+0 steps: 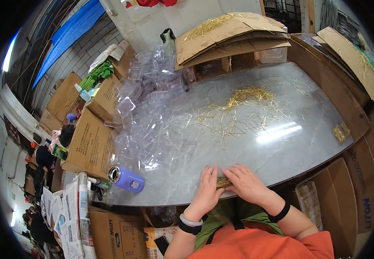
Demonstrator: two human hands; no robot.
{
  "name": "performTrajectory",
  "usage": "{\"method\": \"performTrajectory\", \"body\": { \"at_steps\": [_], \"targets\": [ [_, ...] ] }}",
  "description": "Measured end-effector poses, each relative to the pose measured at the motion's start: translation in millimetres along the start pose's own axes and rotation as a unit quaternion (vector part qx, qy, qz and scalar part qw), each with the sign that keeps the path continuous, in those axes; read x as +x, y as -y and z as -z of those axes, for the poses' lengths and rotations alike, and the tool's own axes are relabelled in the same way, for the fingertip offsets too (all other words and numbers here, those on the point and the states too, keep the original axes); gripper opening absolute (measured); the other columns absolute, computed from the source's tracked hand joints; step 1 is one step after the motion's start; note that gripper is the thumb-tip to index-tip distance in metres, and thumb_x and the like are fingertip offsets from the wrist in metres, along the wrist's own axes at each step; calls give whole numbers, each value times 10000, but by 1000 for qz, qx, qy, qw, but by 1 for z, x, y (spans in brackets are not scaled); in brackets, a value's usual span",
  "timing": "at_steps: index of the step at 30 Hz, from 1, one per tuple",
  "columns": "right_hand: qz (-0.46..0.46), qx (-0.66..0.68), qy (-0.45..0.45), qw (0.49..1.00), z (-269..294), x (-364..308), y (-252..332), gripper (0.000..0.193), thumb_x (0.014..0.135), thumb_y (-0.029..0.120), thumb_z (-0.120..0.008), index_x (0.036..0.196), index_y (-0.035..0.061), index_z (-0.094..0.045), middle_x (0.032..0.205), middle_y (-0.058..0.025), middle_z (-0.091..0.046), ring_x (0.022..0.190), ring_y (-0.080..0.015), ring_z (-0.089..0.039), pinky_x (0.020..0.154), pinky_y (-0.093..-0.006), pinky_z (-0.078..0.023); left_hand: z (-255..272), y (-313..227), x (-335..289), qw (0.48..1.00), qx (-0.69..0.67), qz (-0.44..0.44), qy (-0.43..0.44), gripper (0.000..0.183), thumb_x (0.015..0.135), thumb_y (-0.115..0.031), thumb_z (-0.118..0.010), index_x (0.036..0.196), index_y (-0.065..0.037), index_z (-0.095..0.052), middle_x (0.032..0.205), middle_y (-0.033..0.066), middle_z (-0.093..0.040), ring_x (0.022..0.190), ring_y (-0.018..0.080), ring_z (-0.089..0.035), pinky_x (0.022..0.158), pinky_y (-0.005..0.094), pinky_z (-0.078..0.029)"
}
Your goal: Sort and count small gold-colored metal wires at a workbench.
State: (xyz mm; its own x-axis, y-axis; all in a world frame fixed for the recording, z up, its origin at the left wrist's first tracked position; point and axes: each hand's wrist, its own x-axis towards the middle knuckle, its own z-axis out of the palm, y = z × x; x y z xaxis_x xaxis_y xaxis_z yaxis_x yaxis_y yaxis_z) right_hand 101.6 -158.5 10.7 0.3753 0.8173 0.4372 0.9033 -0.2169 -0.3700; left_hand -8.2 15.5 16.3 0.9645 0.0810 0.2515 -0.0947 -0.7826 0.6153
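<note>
At the table's near edge, my left hand [208, 188] and my right hand [245, 184] press in from both sides on a small bundle of gold wire hooks [223, 182]. The bundle's middle shows between my palms, and its ends are covered by my fingers. Farther up the grey table [234, 157] lies a loose pile of gold wire hooks [251, 96], with single ones scattered around it. A stacked gold bundle [341, 132] rests at the table's right edge.
Clear plastic boxes [152, 103] are heaped along the left side. A purple bottle [130, 180] stands at the near left beside a cardboard box [90, 140]. Cardboard sheets [230, 36] form a cover at the back. Below the right edge is a tray of gold bundles [310, 203].
</note>
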Motion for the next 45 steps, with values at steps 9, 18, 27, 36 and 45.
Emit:
{"method": "performTrajectory", "body": {
  "at_steps": [9, 18, 27, 36, 45],
  "targets": [
    [-175, -32, -135, 975, 32, -32, -54, 570, 939, 203, -688, 1424, -3, -471, 1493, -262, -453, 1371, -479, -422, 1178, -542, -324, -8, -8, -6, 997, 72, 2, -8, 468, 895, -31, -685, 1325, 65, -531, 1342, 249, -478, 1345, 490, -421, 1124, 523, -385],
    [-295, -156, -112, 936, 90, -76, -168, 473, 961, 60, -566, 1427, 29, -492, 1453, -210, -518, 1393, -438, -424, 1178, -548, -314, -11, -9, -1, 998, 2, -54, -25, 422, 883, 29, -660, 1298, 26, -585, 1308, 233, -559, 1297, 451, -513, 1077, 487, -447],
    [-210, -162, -179, 947, 33, -34, -75, 228, 802, 4, -607, 1007, 48, -695, 1020, -126, -652, 961, -347, -589, 858, -431, -502, -11, -4, -3, 998, 14, -64, -12, 508, 912, -7, -656, 1394, 51, -505, 1391, 265, -513, 1332, 460, -482, 1106, 485, -427],
    [-147, 131, -116, 974, 5, 1, 6, 353, 817, -72, -565, 1142, 23, -665, 1144, -161, -639, 1092, -397, -592, 968, -454, -492, -12, -5, -1, 991, 104, -76, 16, 542, 972, -54, -585, 1460, 91, -398, 1496, 268, -376, 1444, 500, -306, 1203, 583, -269],
    [-202, 279, -130, 930, -29, -29, 48, 747, 840, -30, -537, 1543, -46, -284, 1625, -277, -257, 1531, -427, -237, 1245, -438, -236, -16, -6, 0, 994, 83, -65, 28, 509, 924, 4, -534, 1408, 119, -426, 1390, 296, -416, 1386, 506, -373, 1188, 574, -307]
  ]
}}
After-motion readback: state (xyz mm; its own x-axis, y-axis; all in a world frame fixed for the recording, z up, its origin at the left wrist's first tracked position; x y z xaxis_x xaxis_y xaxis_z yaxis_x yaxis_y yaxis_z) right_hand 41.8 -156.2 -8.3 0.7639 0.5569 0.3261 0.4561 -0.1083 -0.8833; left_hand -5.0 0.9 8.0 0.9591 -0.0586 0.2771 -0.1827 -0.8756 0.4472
